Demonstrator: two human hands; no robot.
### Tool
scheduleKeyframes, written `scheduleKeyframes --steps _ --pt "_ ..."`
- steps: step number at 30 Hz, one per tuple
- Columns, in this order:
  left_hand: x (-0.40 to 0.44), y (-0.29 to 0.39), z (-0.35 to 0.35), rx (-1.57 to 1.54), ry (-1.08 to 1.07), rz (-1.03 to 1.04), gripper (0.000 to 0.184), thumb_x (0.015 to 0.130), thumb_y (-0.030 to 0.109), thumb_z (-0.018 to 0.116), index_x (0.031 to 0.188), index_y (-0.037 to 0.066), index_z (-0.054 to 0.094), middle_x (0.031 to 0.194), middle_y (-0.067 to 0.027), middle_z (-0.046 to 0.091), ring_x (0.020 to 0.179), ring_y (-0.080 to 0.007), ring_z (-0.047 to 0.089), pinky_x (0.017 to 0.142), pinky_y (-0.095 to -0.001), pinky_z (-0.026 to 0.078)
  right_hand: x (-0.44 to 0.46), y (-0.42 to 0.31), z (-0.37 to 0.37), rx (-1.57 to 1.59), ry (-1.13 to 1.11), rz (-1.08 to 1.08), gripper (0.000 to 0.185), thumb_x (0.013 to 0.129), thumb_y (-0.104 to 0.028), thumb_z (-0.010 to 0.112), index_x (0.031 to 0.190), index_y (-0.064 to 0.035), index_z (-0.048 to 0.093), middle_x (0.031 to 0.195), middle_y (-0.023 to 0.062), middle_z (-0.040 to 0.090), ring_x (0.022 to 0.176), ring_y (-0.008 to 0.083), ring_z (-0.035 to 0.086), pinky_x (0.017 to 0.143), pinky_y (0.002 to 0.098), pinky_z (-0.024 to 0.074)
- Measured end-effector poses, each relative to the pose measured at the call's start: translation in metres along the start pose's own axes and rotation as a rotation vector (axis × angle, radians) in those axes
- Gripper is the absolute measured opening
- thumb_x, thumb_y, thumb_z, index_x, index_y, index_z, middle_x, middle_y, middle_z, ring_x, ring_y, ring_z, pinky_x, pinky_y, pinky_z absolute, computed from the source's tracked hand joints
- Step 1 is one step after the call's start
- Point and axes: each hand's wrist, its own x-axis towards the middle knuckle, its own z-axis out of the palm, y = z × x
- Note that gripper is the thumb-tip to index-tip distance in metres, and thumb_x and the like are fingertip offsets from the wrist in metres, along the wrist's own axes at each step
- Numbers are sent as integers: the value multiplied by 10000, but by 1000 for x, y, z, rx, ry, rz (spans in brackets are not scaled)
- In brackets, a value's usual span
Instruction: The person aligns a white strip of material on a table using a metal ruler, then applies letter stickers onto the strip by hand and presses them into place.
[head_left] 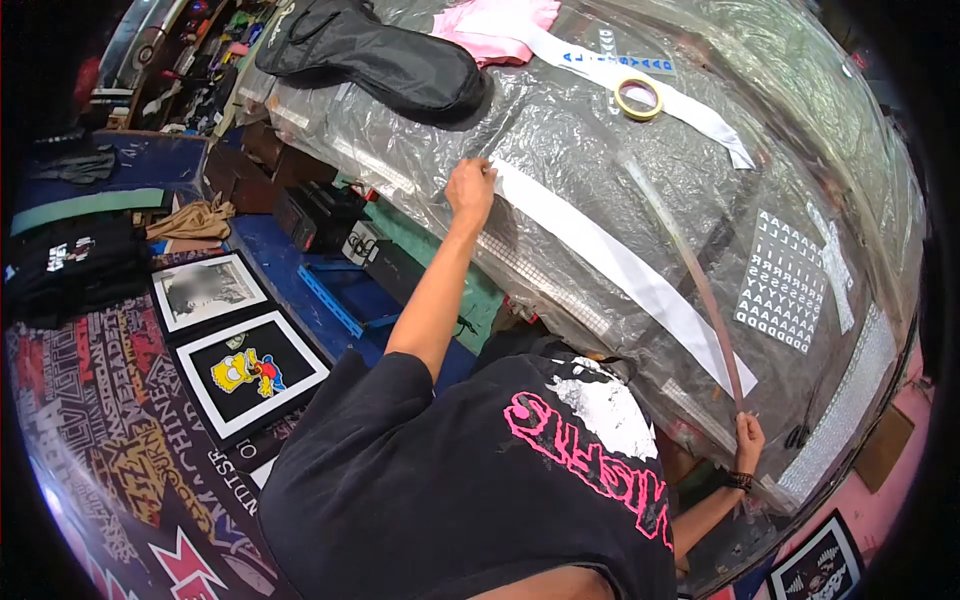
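Observation:
My left hand (pixel 470 192) is closed in a pinch at the upper left end of a long white strip (pixel 610 260), which lies slantwise over the plastic-covered table. At the other end of the strip, my right hand (pixel 749 441) is closed on the near end of a long, narrow, semi-clear strip (pixel 690 262) that looks like a ruler. That narrow strip crosses the white one near its lower right end. A sheet of black and white letters (pixel 783 280) lies to the right of it.
A roll of tape (pixel 638 98) sits on another white strip (pixel 690 108) near blue letters (pixel 630 62). A black padded bag (pixel 375 65) and pink cloth (pixel 495 28) lie at the far side. Framed pictures (pixel 245 372) stand to the left, and blue metal brackets (pixel 330 300) are beside the table.

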Motion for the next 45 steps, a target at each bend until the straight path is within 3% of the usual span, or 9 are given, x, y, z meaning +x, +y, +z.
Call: scheduleKeyframes --steps 3,13,18,24,30,33,39,42,45 --pt "8 -6 2 30 -120 -64 323 839 254 808 1086 61 728 1082 -143 698 1039 -352 676 892 -452 530 -2 -5 0 8 -25 102 259 988 -273 704 931 -22 677 806 -87 529 718 31 433 643 226 329" --pt "18 -7 11 -30 -221 -199 327 837 241 812 1094 65 713 1101 -174 729 1059 -365 694 899 -465 540 0 -33 9 -92 -59 31 270 961 -283 742 944 -17 695 786 -76 555 714 40 456 638 234 343" --pt "21 -11 12 -89 -289 -204 232 844 210 788 1005 57 722 1086 -182 720 1054 -372 687 887 -464 542 5 -32 10 -152 -36 27 290 947 -296 757 933 -12 704 804 -55 599 744 59 499 674 248 381" --pt "6 -15 16 -85 -75 -42 170 818 172 773 936 66 710 1000 -145 700 979 -362 673 842 -485 537 5 -35 14 -162 -50 18 315 947 -316 755 929 -7 695 802 -47 604 758 61 504 694 252 392" --pt "-10 -10 6 -106 -4 142 158 790 122 769 916 69 690 938 -95 707 929 -328 669 802 -452 534 7 -27 12 -157 -29 15 306 953 -303 747 934 -2 697 808 -47 602 769 67 516 716 249 405" --pt "-16 -10 8 -202 27 165 175 786 115 774 939 73 697 915 -83 707 913 -314 669 799 -441 534 11 -10 12 -117 -13 -51 278 964 -319 736 984 -42 722 779 -88 562 676 31 450 596 222 327" --pt "-22 -13 8 -111 -3 202 212 813 174 779 1000 84 744 947 -90 719 937 -287 693 799 -418 537 11 -16 15 -123 -16 -24 276 963 -318 738 972 -42 720 772 -89 554 666 30 443 591 224 318" --pt "-20 -11 11 -75 26 212 193 835 215 773 984 94 754 921 -80 713 899 -284 693 773 -420 538 9 -29 15 -155 -16 38 311 942 -314 759 924 -7 711 815 -39 627 767 76 532 711 262 412" --pt "-18 -5 13 -127 19 121 174 846 230 764 970 108 753 919 -74 696 881 -301 692 748 -444 545 11 -27 14 -153 -32 37 318 944 -328 756 917 -14 715 806 -39 623 765 73 527 707 264 408"
